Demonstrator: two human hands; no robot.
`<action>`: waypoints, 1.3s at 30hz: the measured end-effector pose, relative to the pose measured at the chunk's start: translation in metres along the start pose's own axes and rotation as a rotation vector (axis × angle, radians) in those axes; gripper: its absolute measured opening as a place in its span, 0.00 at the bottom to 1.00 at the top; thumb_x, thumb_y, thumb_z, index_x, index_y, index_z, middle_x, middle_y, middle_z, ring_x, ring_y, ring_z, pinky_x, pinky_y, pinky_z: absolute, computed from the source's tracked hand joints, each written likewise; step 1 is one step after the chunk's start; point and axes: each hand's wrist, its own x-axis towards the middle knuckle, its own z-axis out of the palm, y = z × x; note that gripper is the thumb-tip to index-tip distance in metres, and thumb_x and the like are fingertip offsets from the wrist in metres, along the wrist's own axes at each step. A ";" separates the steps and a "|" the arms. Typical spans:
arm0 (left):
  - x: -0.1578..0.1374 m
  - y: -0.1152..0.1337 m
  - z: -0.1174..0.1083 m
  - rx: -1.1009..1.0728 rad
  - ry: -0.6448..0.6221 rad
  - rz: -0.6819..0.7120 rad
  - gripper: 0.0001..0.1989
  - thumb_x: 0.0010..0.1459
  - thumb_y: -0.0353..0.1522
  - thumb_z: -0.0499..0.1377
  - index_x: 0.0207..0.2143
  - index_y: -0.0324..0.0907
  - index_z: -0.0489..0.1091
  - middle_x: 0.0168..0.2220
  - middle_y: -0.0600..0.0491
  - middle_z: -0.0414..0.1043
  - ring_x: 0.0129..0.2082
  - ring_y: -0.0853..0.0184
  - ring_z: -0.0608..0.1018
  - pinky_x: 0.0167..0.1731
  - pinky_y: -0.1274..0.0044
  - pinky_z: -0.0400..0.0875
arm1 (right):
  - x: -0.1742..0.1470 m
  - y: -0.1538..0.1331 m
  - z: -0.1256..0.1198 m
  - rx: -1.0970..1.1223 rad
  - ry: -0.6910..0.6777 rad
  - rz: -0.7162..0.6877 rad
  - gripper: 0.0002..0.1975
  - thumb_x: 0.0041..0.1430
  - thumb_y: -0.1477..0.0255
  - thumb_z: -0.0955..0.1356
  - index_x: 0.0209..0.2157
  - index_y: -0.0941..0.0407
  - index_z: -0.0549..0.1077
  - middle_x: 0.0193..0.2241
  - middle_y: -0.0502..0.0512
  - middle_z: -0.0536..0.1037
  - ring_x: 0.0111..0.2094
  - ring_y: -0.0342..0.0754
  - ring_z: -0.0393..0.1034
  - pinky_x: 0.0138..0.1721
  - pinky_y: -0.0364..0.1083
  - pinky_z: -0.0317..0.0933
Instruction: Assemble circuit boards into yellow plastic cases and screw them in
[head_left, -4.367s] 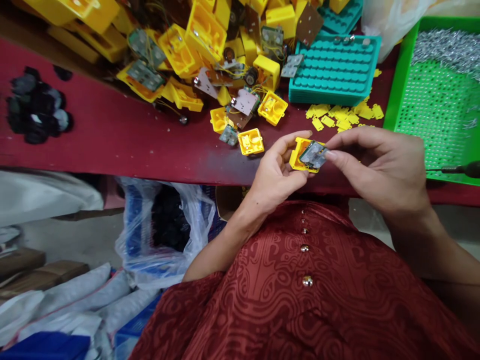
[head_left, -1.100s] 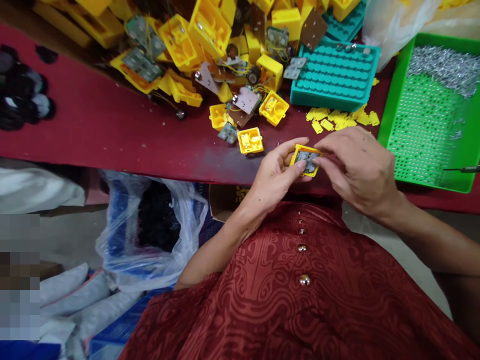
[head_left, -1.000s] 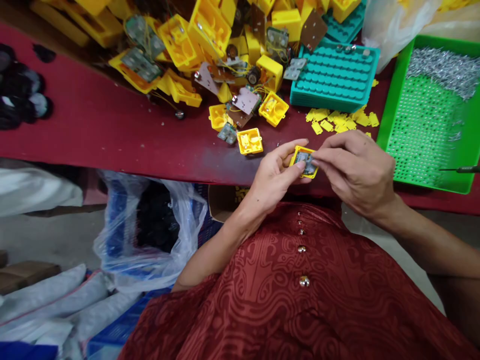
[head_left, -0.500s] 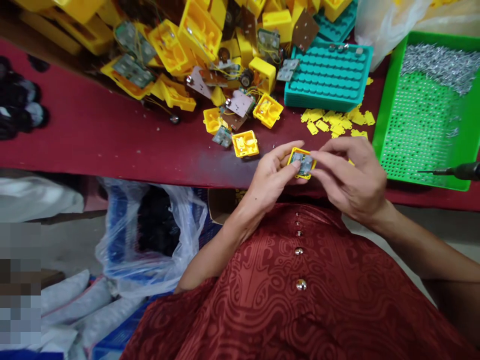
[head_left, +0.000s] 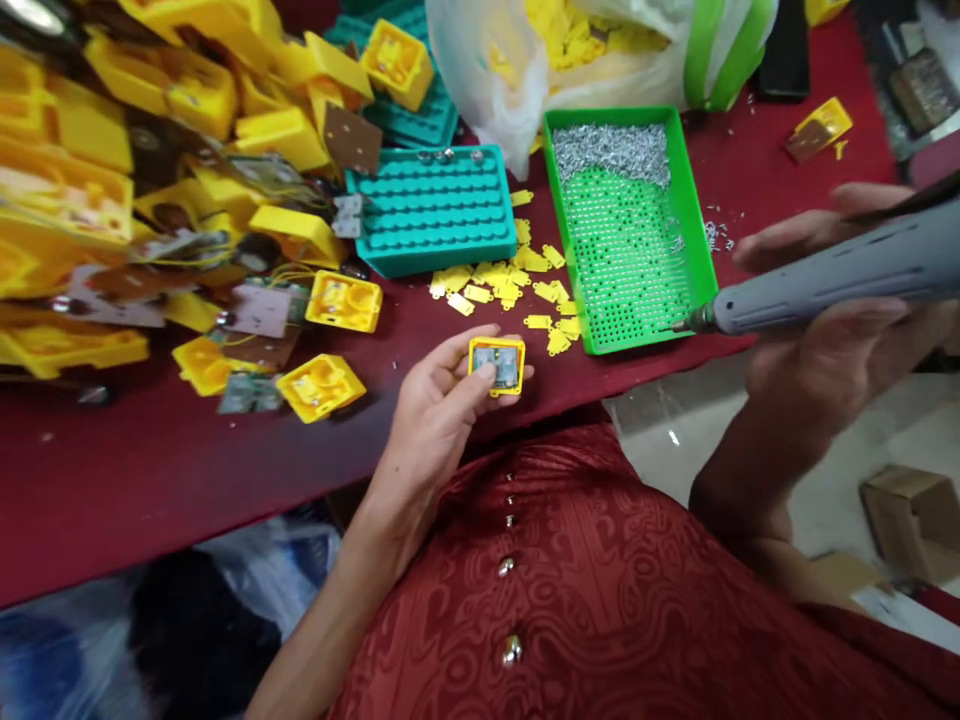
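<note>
My left hand (head_left: 442, 400) grips a small yellow plastic housing (head_left: 497, 392) over the table's front edge, with the thumb pressed on the grey circuit board (head_left: 510, 368) inside it. At the right, my right hand (head_left: 817, 370) is around a grey electric screwdriver (head_left: 825, 270), thumb side below and fingers on the far side. The screwdriver points left, its dark tip over the near right corner of a green perforated tray (head_left: 622, 240). Silvery screws (head_left: 611, 150) are heaped at the tray's far end.
Small yellow plates (head_left: 491, 285) lie scattered left of the tray, beside stacked teal trays (head_left: 435, 205). Yellow housings with wires and boards (head_left: 277, 230) pile up at the left. Behind stands a plastic bag of yellow parts (head_left: 592, 50). A cardboard box (head_left: 911, 520) is on the floor at right.
My right hand has left the yellow housing and moved right to the electric screwdriver, which is now lifted. My left hand keeps the housing. The view has swung right.
</note>
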 end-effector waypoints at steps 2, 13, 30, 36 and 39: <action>-0.001 -0.001 0.005 -0.010 0.015 -0.012 0.24 0.53 0.36 0.77 0.50 0.41 0.77 0.43 0.50 0.87 0.37 0.63 0.89 0.32 0.79 0.84 | 0.011 0.006 0.013 0.071 0.093 0.019 0.28 0.71 0.41 0.64 0.58 0.46 0.71 0.52 0.57 0.71 0.53 0.55 0.78 0.37 0.50 0.78; -0.001 -0.004 0.013 -0.098 0.070 -0.098 0.28 0.45 0.34 0.82 0.48 0.39 0.80 0.37 0.50 0.88 0.34 0.62 0.90 0.30 0.81 0.85 | 0.023 0.033 0.071 0.382 0.306 -0.211 0.23 0.71 0.44 0.67 0.47 0.50 0.73 0.21 0.42 0.63 0.19 0.35 0.63 0.20 0.37 0.61; -0.002 -0.006 0.010 -0.091 0.076 -0.057 0.26 0.47 0.34 0.81 0.47 0.40 0.79 0.37 0.49 0.88 0.34 0.61 0.90 0.28 0.82 0.84 | 0.020 0.032 0.079 0.371 0.389 -0.198 0.21 0.71 0.45 0.68 0.41 0.50 0.71 0.22 0.42 0.61 0.20 0.35 0.64 0.18 0.37 0.60; -0.002 -0.005 0.011 -0.092 0.073 -0.063 0.26 0.46 0.33 0.81 0.47 0.39 0.79 0.37 0.49 0.88 0.35 0.59 0.90 0.28 0.81 0.84 | 0.019 0.031 0.079 0.366 0.392 -0.242 0.19 0.73 0.49 0.68 0.39 0.51 0.73 0.24 0.43 0.66 0.22 0.33 0.65 0.21 0.37 0.61; -0.002 -0.005 0.012 -0.098 0.077 -0.074 0.26 0.46 0.33 0.81 0.47 0.39 0.80 0.37 0.49 0.88 0.34 0.61 0.90 0.28 0.82 0.84 | 0.020 0.032 0.080 0.372 0.400 -0.240 0.20 0.72 0.50 0.69 0.36 0.52 0.71 0.27 0.43 0.67 0.23 0.32 0.66 0.21 0.36 0.62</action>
